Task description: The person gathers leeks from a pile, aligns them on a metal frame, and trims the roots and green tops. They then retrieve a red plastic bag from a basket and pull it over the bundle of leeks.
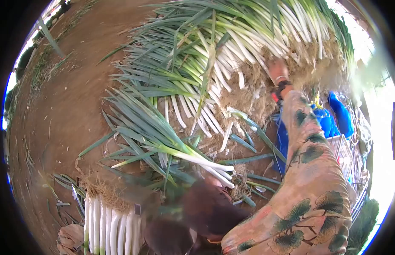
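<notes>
My right hand (277,70) reaches into the large pile of long green onions (180,63), its fingertips among the white stalks and root ends. A bracelet and a dark watch (283,86) circle that wrist. Only a small patch of my left hand (213,182) shows, right at the white ends of a few loose green onions (191,157), with its fingers hidden. Those onions lie slanting, green leaves up to the left. A dark, blurred rounded shape (208,208) covers much of the area below that hand.
At lower left stands a row of white onion stalks (108,225), roots upward. Cut leaves (248,159) litter the brown ground (78,106). Blue cloth or plastic (340,112) and a pale crate (340,155) sit on the right, beyond my patterned sleeve (299,191).
</notes>
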Available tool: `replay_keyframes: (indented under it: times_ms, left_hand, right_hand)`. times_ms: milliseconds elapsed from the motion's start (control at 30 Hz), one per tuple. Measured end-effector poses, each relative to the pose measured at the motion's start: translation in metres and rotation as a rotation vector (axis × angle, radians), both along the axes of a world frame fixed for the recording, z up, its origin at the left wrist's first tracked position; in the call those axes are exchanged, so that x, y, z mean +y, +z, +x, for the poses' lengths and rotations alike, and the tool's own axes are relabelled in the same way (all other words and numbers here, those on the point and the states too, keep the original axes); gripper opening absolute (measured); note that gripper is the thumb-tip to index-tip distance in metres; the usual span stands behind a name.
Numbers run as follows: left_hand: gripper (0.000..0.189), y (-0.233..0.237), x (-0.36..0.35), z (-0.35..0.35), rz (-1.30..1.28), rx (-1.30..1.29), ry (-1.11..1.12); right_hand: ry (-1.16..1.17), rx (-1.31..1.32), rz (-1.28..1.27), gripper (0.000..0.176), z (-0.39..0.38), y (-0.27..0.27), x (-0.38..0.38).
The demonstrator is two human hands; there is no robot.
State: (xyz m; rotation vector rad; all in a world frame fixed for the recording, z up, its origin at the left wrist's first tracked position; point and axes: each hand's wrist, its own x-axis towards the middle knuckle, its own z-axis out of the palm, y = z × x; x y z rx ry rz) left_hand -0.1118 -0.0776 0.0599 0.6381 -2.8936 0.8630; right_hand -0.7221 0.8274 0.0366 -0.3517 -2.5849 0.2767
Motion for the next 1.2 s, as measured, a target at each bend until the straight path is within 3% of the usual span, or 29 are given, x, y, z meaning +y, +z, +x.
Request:
replay_keyframes:
  times_ms: [67, 200, 300, 333, 433, 533, 600, 667, 700, 733, 800, 833, 900, 1000, 1133, 1200]
  left_hand:
    - [0.046, -0.003, -0.006, 0.011, -0.122, -0.038, -0.142]
    - [0.046, 0.020, 0.036, -0.015, 0.062, -0.102, 0.131]
    - [0.046, 0.031, 0.049, -0.034, 0.131, -0.104, 0.218]
    - [0.046, 0.034, 0.054, -0.038, 0.153, -0.106, 0.242]
    - [0.046, 0.047, 0.070, -0.056, 0.235, -0.086, 0.322]
    - [0.046, 0.068, 0.095, -0.085, 0.404, 0.002, 0.400]
    - [0.046, 0.079, 0.105, -0.098, 0.467, 0.006, 0.431]
    - [0.045, 0.056, 0.077, -0.074, 0.054, -0.361, 0.307]
    - [0.045, 0.051, 0.066, -0.063, -0.154, -0.547, 0.236]
    - [0.045, 0.067, 0.089, -0.088, 0.144, -0.371, 0.387]
    - [0.048, 0.021, 0.017, -0.022, 0.131, -0.152, 0.252]
    - [0.051, -0.001, -0.018, 0.010, 0.124, -0.049, 0.178]
    - [0.051, 0.007, -0.001, 0.008, 0.190, -0.014, 0.212]
    - [0.050, 0.018, 0.014, -0.013, 0.208, -0.006, 0.259]
    - [0.049, 0.016, 0.016, -0.012, 0.207, 0.011, 0.221]
    - [0.048, 0.013, 0.015, -0.012, 0.211, 0.052, 0.225]
  right_hand:
    - [-0.012, -0.017, 0.046, 0.041, -0.026, 0.011, 0.037]
    - [-0.048, -0.260, 0.056, 0.054, -0.067, 0.009, 0.073]
    - [-0.089, -0.378, 0.338, 0.062, -0.083, 0.001, 0.063]
    - [-0.204, -0.428, 0.355, 0.063, -0.080, 0.004, 0.052]
    - [-0.283, -0.462, 0.269, 0.052, -0.077, 0.023, 0.018]
    - [-0.030, -0.602, 0.329, 0.038, -0.063, 0.030, -0.001]
    - [0.107, -0.577, 0.515, 0.030, -0.047, -0.019, -0.016]
    - [0.114, -0.462, 0.211, 0.041, 0.002, -0.047, -0.053]
    - [0.127, -0.664, 0.105, 0.047, 0.038, -0.041, -0.089]
    - [0.354, -0.429, -0.030, 0.052, 0.067, -0.110, -0.075]
    - [0.314, -0.834, -0.351, 0.048, 0.143, -0.145, -0.115]
    - [0.314, -0.917, -0.458, 0.042, 0.184, -0.121, -0.153]
    - [0.358, -0.991, -0.996, 0.032, 0.250, -0.152, -0.173]
    - [-0.001, -1.018, -1.698, 0.029, 0.300, -0.184, -0.196]
    - [0.021, -0.952, -1.649, 0.031, 0.306, -0.217, -0.198]
    - [0.067, -0.975, -1.403, 0.035, 0.299, -0.248, -0.192]
